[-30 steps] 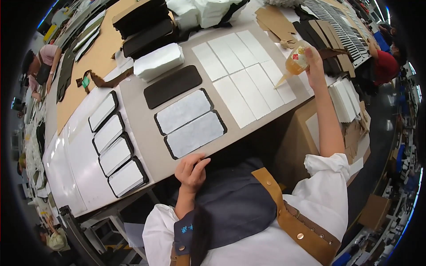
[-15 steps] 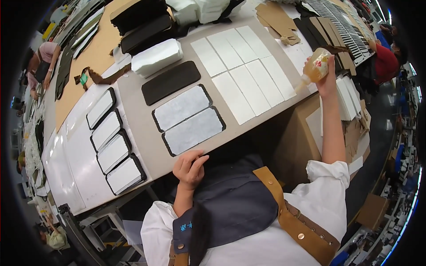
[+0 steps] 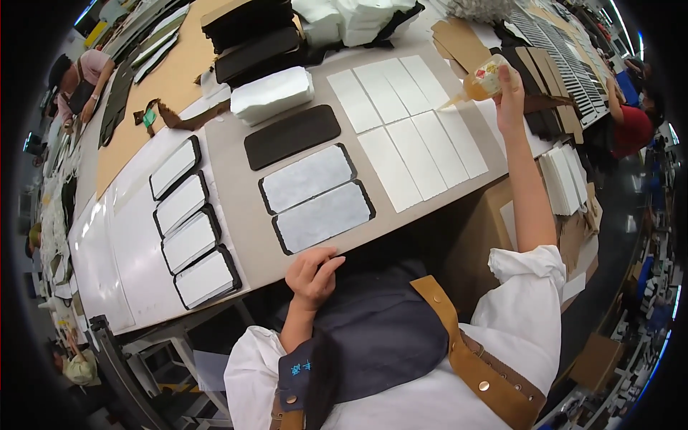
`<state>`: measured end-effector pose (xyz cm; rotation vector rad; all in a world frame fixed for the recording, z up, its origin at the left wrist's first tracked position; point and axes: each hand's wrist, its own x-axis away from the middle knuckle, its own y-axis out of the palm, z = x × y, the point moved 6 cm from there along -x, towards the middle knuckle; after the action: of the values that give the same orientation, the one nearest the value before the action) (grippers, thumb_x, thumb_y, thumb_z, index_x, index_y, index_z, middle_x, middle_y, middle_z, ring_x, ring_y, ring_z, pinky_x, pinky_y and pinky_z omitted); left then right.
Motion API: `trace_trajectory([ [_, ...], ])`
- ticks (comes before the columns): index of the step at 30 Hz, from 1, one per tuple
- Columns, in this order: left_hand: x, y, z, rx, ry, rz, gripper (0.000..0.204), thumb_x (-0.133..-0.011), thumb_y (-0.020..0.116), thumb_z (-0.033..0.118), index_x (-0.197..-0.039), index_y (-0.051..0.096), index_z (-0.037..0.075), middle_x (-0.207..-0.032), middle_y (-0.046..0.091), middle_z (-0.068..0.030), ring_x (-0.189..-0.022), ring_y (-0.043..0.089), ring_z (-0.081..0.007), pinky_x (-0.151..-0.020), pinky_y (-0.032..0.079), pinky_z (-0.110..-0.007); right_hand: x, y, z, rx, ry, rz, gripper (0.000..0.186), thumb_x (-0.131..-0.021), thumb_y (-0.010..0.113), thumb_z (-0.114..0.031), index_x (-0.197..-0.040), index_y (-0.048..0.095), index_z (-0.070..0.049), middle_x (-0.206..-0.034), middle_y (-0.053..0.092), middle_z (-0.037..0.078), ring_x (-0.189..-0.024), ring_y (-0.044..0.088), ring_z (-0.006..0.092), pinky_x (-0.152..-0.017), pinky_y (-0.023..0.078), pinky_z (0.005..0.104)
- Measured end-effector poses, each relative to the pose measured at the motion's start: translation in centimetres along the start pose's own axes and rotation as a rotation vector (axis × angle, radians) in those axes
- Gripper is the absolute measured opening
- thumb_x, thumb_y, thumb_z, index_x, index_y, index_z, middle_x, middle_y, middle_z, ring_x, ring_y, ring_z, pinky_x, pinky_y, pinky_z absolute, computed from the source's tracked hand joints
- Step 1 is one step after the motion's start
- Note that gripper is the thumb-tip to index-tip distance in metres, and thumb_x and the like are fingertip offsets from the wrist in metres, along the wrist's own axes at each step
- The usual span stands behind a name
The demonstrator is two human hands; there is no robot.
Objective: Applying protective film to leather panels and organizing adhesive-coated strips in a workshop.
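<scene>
A clear squeeze bottle (image 3: 481,82) of amber liquid is gripped in my right hand (image 3: 510,100). It tilts so that its pale nozzle points left and down over the white rectangular panels (image 3: 423,154), which lie in two rows. Whether the tip touches a panel I cannot tell. My left hand (image 3: 309,278) is at the table's near edge, loosely bent with fingers apart and nothing in it. Beyond it lie two black-edged pieces with pale grey faces (image 3: 315,178), and behind those a plain black rounded piece (image 3: 292,137).
Several black pieces topped with white panels (image 3: 188,204) line the left. White sheets (image 3: 272,93) and black pieces (image 3: 259,57) are stacked at the back. Brown cardboard (image 3: 462,46) lies far right. A cardboard box (image 3: 476,218) stands below the table edge. Co-workers (image 3: 89,75) are at other tables.
My right hand has brought the bottle left and away from me, from beside the panels to over them, with its nozzle now more level. My left hand stays at the edge.
</scene>
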<state>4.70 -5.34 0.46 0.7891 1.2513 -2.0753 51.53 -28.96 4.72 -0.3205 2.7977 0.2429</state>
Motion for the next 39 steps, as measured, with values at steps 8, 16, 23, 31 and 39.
trace_trajectory([
  [8, 0.1, 0.3, 0.0, 0.017, -0.023, -0.006, 0.018, -0.078, 0.069, -0.005, -0.084, 0.076, 0.011, -0.091, 0.072, -0.0038, -0.076, 0.068, -0.0203, -0.066, 0.055, -0.031, 0.2, -0.2, -0.3, 0.048, 0.026, -0.040, 0.073, -0.089, 0.076, -0.059, -0.126, 0.052, 0.000, -0.113, 0.063, 0.006, -0.104, 0.065, 0.0126, -0.092, 0.054, 0.0283],
  [16, -0.1, 0.0, 0.2, -0.013, 0.003, 0.007, 0.019, -0.072, 0.071, -0.004, -0.085, 0.075, 0.010, -0.091, 0.072, -0.0036, -0.076, 0.068, -0.0188, -0.064, 0.056, -0.029, 2.2, -1.2, -1.5, 0.099, 0.062, -0.071, 0.072, -0.090, 0.074, -0.060, -0.125, 0.055, 0.000, -0.111, 0.062, 0.006, -0.102, 0.064, 0.0118, -0.090, 0.053, 0.0275],
  [23, -0.3, 0.2, 0.3, 0.008, -0.006, 0.011, 0.018, -0.073, 0.070, -0.004, -0.084, 0.075, 0.009, -0.090, 0.072, -0.0036, -0.074, 0.067, -0.0183, -0.064, 0.056, -0.029, 4.2, -3.8, -1.8, 0.130, 0.096, -0.101, 0.069, -0.092, 0.071, -0.060, -0.126, 0.057, -0.002, -0.112, 0.062, 0.004, -0.101, 0.063, 0.0101, -0.089, 0.053, 0.0263],
  [31, -0.4, 0.1, 0.2, 0.010, -0.010, 0.013, 0.019, -0.073, 0.069, -0.005, -0.084, 0.075, 0.009, -0.090, 0.072, -0.0038, -0.076, 0.069, -0.0190, -0.064, 0.056, -0.029, 7.1, -6.9, -2.1, 0.112, 0.134, -0.117, 0.069, -0.095, 0.067, -0.061, -0.130, 0.056, -0.002, -0.111, 0.065, 0.005, -0.103, 0.066, 0.0119, -0.088, 0.056, 0.0291],
  [39, 0.2, 0.3, 0.0, 0.027, -0.016, -0.006, 0.019, -0.078, 0.067, -0.007, -0.083, 0.076, 0.009, -0.090, 0.072, -0.0059, -0.078, 0.069, -0.0228, -0.066, 0.055, -0.032, 5.5, -7.6, -3.0, -0.287, 0.219, 0.173, 0.071, -0.096, 0.064, -0.062, -0.134, 0.055, -0.003, -0.123, 0.066, 0.015, -0.115, 0.066, 0.0248, -0.102, 0.054, 0.0391],
])
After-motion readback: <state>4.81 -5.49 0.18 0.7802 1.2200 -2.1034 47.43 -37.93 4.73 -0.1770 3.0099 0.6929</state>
